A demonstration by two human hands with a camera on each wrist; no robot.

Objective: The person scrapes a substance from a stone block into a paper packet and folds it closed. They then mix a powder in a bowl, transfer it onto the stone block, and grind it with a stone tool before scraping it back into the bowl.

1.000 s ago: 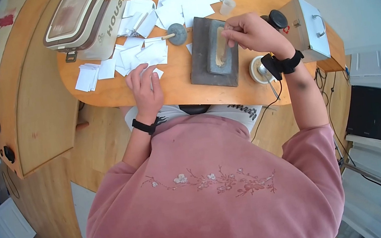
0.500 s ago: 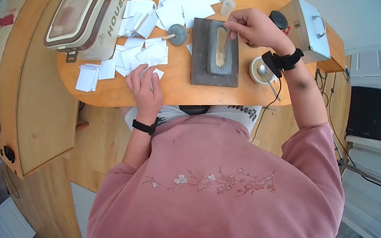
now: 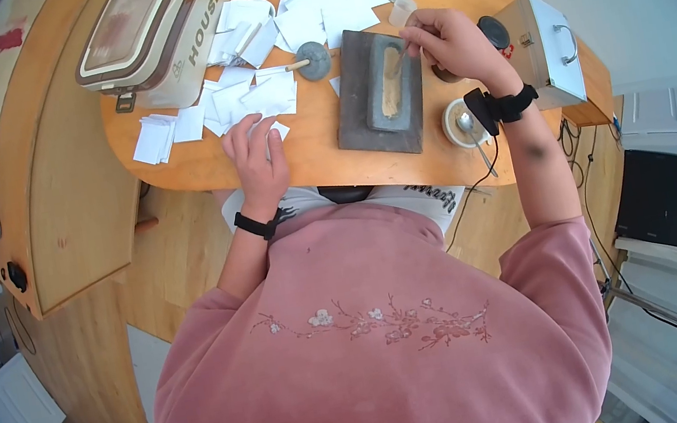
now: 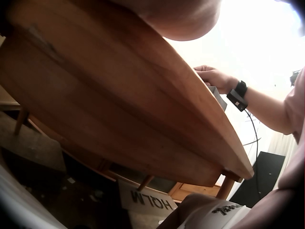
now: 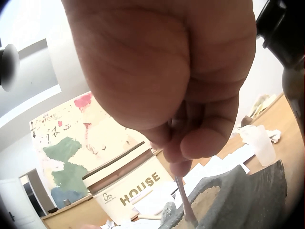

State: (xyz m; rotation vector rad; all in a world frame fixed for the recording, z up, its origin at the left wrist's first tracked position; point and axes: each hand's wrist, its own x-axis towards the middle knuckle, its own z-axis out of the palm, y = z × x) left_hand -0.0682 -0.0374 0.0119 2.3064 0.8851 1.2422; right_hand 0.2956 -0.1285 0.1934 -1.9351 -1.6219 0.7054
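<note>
One slim, metallic-looking tool, widening toward its lower end, slants into the hollow of your grey, long stone block, where a tan material lies along the bottom. The block sits on a dark slab on the table. Your right hand pinches the tool's upper end between thumb and fingers; your left hand rests by the table's near edge, fingers relaxed and lightly bent, beside white paper slips.

Your right wrist view shows the pinch from beneath the palm and the tool's shaft, small in the head view. Only the head view takes in the bowl with its spoon, while your left wrist view alone reveals the tabletop's underside and a lettered box below it.

Compared with half a second ago, the tool's lower end is farther up the hollow, away from you; your left hand stays put.
</note>
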